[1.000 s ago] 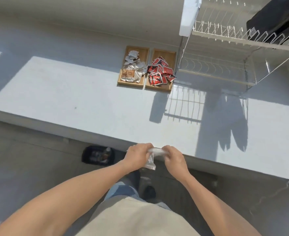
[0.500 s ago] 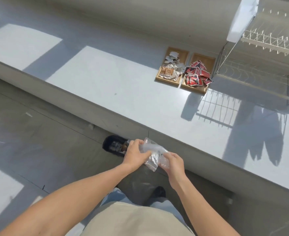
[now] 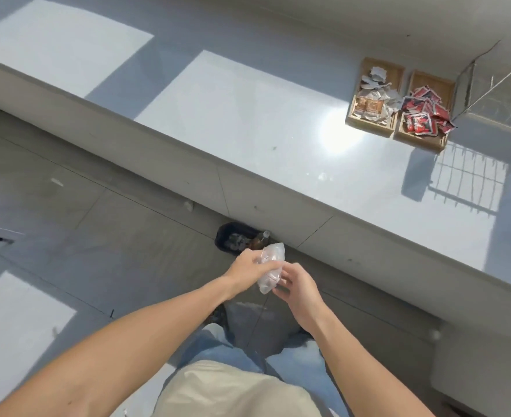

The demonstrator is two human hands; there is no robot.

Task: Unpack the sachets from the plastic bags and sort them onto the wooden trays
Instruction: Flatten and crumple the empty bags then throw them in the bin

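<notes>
Nearest the body, the left hand [image 3: 249,267] grips a crumpled clear plastic bag [image 3: 270,267] around its upper half, while the right hand [image 3: 296,284] has slackened since half a second ago: its fingers now sit loosely curled at the bag's lower end, touching it but no longer clamping. The bag looks empty, so this reads as the wrapper being passed to one hand for disposal, not another unpacking. Its long axis runs nearly upright in the picture, the lower tip toward the body and the upper end pointing at the desk's front edge. Just beyond it, on the floor against the desk's base, stands a dark bin [image 3: 237,240] holding clear scraps, the likely destination. The view has swung left over the last second, pushing the trays toward the desk's far right. There the left wooden tray [image 3: 377,94] holds silver and brown sachets [image 3: 373,97] and the right wooden tray [image 3: 425,111], touching it, holds red sachets [image 3: 422,115].
</notes>
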